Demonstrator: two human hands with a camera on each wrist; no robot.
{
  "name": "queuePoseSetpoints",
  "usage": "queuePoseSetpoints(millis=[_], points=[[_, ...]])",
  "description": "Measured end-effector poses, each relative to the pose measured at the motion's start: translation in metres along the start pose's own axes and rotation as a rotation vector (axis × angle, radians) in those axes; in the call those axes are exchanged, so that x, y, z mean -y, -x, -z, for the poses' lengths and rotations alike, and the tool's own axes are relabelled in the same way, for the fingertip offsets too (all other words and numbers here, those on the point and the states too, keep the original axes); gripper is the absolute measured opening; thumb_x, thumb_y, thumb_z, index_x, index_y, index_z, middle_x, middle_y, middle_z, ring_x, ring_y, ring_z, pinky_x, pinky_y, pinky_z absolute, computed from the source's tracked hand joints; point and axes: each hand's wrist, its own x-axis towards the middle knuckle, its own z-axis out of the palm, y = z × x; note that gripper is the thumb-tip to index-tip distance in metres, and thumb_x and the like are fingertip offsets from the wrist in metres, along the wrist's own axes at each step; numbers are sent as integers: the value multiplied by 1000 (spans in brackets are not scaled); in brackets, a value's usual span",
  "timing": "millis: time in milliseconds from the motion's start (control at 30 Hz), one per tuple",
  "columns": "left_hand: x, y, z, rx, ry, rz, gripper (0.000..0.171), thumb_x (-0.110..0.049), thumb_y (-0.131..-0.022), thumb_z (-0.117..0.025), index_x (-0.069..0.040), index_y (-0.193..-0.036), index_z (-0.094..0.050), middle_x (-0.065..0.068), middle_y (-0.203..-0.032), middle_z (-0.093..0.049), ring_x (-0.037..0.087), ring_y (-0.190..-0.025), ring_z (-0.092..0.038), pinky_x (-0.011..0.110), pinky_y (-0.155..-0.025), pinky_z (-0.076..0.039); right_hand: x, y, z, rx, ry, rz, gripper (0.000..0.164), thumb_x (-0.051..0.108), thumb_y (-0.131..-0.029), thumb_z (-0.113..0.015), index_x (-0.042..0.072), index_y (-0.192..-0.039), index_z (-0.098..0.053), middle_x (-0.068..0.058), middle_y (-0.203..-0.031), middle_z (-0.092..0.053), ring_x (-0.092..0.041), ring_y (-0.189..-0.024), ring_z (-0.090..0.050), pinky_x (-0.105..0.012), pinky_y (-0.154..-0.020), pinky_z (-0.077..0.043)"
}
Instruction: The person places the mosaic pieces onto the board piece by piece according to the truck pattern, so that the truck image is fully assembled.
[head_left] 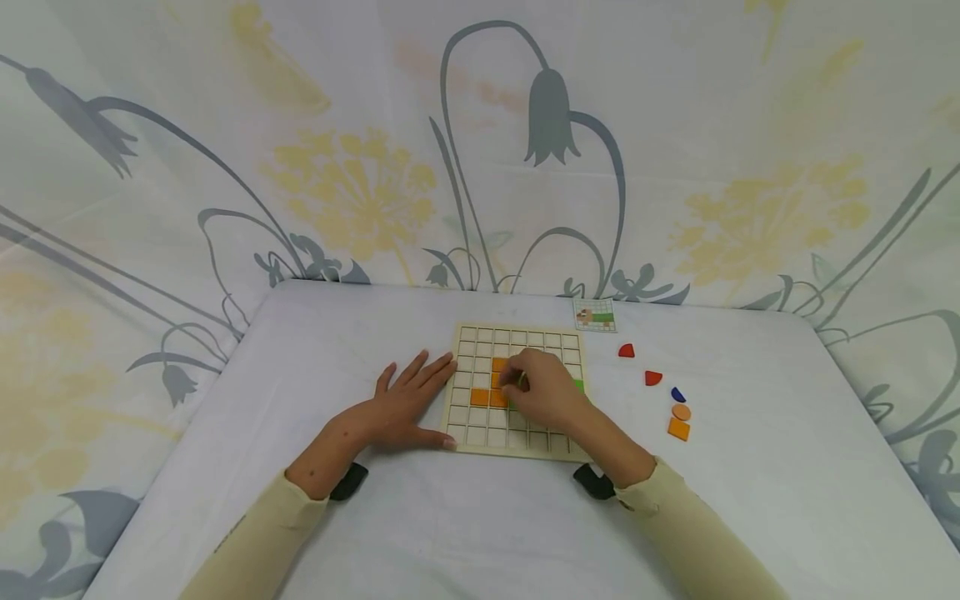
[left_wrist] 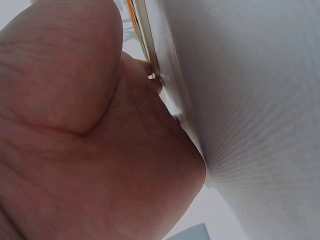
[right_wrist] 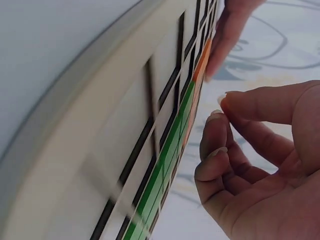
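A pale gridded board (head_left: 467, 433) lies on the white-covered table. Orange square tiles (head_left: 480, 397) sit in its middle cells, and a green tile (head_left: 579, 386) shows at the right edge. My left hand (head_left: 405, 408) lies spread beside the board, fingertips and thumb touching its left edge; its palm (left_wrist: 100, 165) fills the left wrist view. Over the middle of the board is my right hand (head_left: 547, 387), fingers curled, thumb and fingertips close together. In the right wrist view no piece shows between those fingertips, which hover just off the green tiles (right_wrist: 165, 155) and orange tiles (right_wrist: 202, 62).
A small picture card (head_left: 595, 316) lies behind the board's right corner. To the right are two red quarter-round pieces (head_left: 653, 377), a blue half-round (head_left: 678, 394), an orange disc (head_left: 681, 412) and an orange square (head_left: 678, 429). Flower-printed cloth (head_left: 367, 192) hangs behind the table.
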Motion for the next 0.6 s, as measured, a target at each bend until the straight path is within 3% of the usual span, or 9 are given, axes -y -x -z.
queuePoseSetpoints(millis=[600], points=[[-3, -1, 0, 6, -7, 19, 115, -64, -90, -77, -19, -173, -10, -3, -180, -1, 31, -165, 9, 69, -125, 2, -58, 66, 50, -107, 86, -113, 6, 4, -95, -72, 5, -100, -75, 0, -90, -68, -15, -77, -57, -29, -66, -51]])
